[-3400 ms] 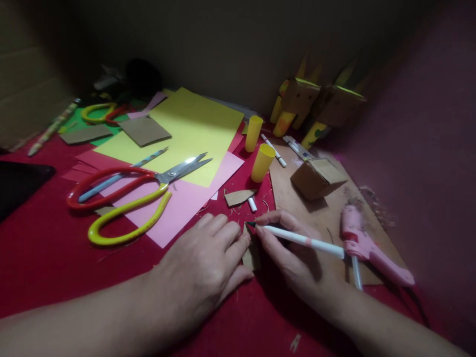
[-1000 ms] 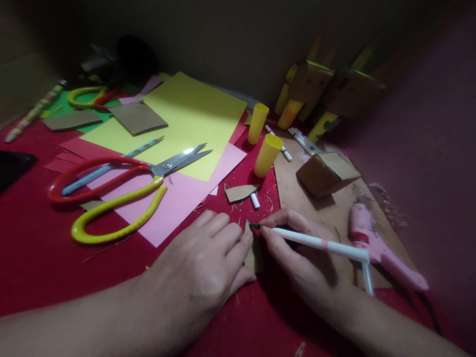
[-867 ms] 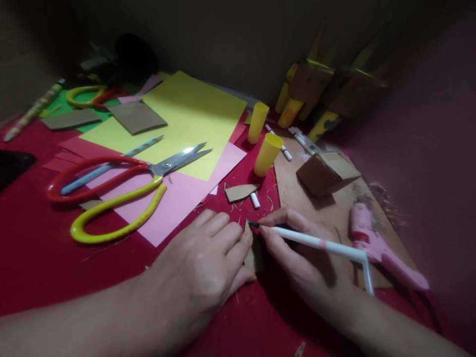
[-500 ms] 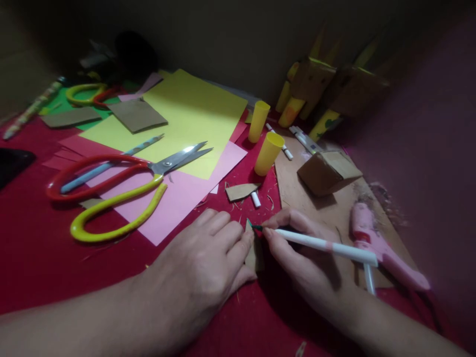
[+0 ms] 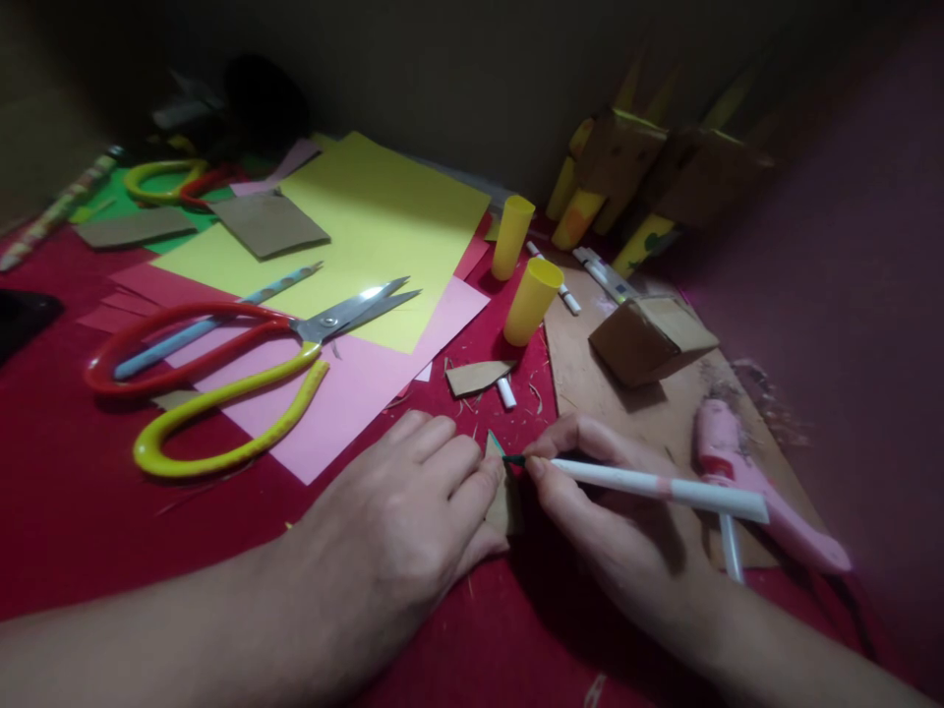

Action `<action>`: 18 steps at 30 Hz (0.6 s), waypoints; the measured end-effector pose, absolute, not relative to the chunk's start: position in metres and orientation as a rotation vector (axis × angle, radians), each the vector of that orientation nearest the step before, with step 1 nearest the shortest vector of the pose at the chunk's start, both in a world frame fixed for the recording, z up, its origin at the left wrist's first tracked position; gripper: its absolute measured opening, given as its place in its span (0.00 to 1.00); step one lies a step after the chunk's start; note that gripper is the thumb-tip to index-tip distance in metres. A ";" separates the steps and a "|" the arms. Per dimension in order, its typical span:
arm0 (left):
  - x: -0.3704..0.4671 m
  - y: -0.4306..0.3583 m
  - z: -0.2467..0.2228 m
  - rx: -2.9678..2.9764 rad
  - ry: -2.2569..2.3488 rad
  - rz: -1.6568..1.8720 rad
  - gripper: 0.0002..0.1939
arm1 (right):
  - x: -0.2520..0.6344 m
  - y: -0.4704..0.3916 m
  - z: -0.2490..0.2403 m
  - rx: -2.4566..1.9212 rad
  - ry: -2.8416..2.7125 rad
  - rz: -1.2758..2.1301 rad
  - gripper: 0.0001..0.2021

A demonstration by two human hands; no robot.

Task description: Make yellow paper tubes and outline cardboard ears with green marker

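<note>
My left hand (image 5: 413, 516), fingers together, presses a small pointed piece of cardboard (image 5: 504, 506) against the red cloth. Green colour shows along the cardboard's tip. In my right hand (image 5: 605, 531), a white felt-tip pen (image 5: 656, 484) is pinched near its green tip, which touches the cardboard's right edge. My left hand covers part of the cardboard. Beyond the hands lie another cardboard scrap (image 5: 476, 378) and a white pen cap (image 5: 505, 392).
Open scissors (image 5: 324, 329) with red and yellow handles lie on pink paper (image 5: 317, 433) and yellow paper (image 5: 369, 226), beside a blue pencil (image 5: 169, 344). Yellow paper tubes (image 5: 532, 303) stand ahead. At right are a cardboard box (image 5: 649, 339), a pink glue gun (image 5: 752, 492) and cardboard figures (image 5: 619, 157).
The pen tip has moved slightly down along the cardboard's right edge, and the pen's back end has shifted right. My left hand stays on the cardboard.
</note>
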State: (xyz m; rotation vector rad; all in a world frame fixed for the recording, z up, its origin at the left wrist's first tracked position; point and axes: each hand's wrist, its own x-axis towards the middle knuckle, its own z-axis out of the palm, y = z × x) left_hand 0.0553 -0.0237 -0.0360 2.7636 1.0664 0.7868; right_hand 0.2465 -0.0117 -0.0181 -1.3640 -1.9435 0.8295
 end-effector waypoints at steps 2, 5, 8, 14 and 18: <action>0.055 -0.024 -0.035 2.753 1.067 0.792 0.17 | 0.248 -0.012 -0.018 -1.370 -1.949 0.828 0.08; 0.056 -0.024 -0.035 2.746 1.073 0.787 0.17 | 0.250 -0.014 -0.017 -1.367 -1.953 0.834 0.08; 0.057 -0.023 -0.037 2.750 1.076 0.766 0.17 | 0.251 -0.015 -0.019 -1.371 -1.945 0.846 0.08; 0.055 -0.024 -0.040 2.771 1.063 0.820 0.19 | 0.250 -0.013 -0.023 -1.329 -1.916 0.876 0.07; 0.055 -0.025 -0.037 2.742 1.076 0.785 0.17 | 0.249 -0.012 -0.023 -1.317 -1.939 0.845 0.07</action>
